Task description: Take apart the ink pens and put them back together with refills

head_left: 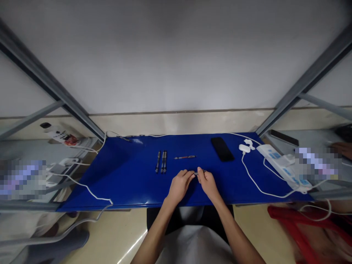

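1. Pinching a slim dark pen (196,173) between the fingertips of the left hand (180,185) and the right hand (206,182), low over the near half of the blue desk (132,183); largely hidden by the fingers.
2. Curling the left fingers close together, back of the hand upward, with tips at the pen's left end.
3. Pressing the right thumb onto the pen from the other side, with the remaining fingers folded in; cannot tell exactly how those grip.
4. Facing a single pen (185,157) just beyond the fingers, laid crosswise, with a reddish stretch along the barrel.
5. Having three pens (158,161) left of the fingers, pointing away: two close side by side, one slightly apart.
6. Showing a black phone (222,149) beyond the fingers and to the right, set slantwise.
7. Farther right of the fingers, showing a small white case (244,148) joined to a looping white cable (260,191), near a white power strip (271,158).
8. Far left of the fingers, off the blue desk, showing a dark-capped bottle (59,135).
9. Backed, well beyond the fingers, by a pale wall (178,55).
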Tool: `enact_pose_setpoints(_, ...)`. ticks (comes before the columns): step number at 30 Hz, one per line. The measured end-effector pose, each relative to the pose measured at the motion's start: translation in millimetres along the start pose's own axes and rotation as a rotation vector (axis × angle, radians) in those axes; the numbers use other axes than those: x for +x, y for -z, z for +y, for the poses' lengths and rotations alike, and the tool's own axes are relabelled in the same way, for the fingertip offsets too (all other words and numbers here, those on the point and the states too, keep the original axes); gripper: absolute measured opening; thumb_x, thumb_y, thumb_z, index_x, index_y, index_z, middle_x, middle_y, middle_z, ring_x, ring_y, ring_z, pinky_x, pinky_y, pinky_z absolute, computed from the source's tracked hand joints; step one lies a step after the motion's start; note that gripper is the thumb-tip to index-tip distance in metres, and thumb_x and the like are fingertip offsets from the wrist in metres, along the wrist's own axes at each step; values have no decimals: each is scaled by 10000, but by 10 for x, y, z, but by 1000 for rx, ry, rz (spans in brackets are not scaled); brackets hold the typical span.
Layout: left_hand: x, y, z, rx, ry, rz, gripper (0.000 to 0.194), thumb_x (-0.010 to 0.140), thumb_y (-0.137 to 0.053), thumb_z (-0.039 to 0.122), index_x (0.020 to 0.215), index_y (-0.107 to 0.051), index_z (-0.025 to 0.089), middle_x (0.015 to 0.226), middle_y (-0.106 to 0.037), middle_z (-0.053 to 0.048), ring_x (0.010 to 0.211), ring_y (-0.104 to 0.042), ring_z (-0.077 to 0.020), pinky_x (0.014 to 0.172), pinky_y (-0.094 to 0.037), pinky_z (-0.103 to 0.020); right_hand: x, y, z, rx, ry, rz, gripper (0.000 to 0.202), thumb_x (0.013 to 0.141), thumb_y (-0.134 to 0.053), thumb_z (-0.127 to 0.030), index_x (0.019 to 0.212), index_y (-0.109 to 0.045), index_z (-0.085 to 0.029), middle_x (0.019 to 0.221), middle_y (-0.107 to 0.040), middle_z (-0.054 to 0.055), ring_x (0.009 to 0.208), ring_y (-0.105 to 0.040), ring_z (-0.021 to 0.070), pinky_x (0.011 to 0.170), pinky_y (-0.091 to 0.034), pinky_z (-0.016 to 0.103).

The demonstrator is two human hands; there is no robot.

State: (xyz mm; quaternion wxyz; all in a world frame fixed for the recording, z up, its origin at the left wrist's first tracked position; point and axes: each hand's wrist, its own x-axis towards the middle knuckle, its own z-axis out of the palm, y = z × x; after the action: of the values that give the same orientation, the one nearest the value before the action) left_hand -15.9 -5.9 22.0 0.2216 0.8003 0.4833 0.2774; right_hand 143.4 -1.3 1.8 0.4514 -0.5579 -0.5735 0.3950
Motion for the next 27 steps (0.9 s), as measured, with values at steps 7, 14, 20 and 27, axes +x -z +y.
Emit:
enact_pose_setpoints(7,9,144,36,-336,24,-152,415,1003,-307,398,914,-651,183,869,-670,-27,790,-590,-138,753,-415,-236,-58,-9,41,80,-41,-74,568,898,-402,-645,528,-426,-216,441,-402,-24,426,-371,118,440,-313,253)
enact_pose_setpoints(14,25,161,-15,-538,141,-279,497,955,-347,535,819,-634,153,601,-451,41,559,-345,-88,559,-291,-213,-116,34,2,37,-10,-93,567,936,-396,-574,539,-506,-185,477,-452,-8,452,-409,118,472,-331,249)
enact_pose_setpoints(20,2,213,-52,-757,274,-404,551,908,-381,621,788,-628,144,577,-394,45,520,-292,-79,504,-246,-212,-122,74,-98,-33,83,-209,520,968,-378,-501,593,-559,-190,542,-495,-4,511,-443,133,528,-360,257)
enact_pose_setpoints(27,22,299,-117,-473,104,-297,486,943,-381,518,841,-689,155,648,-537,21,580,-390,-95,580,-307,-218,-16,192,-82,35,45,-365,382,932,-489,-468,724,-634,-183,710,-633,28,677,-584,166,640,-448,265)
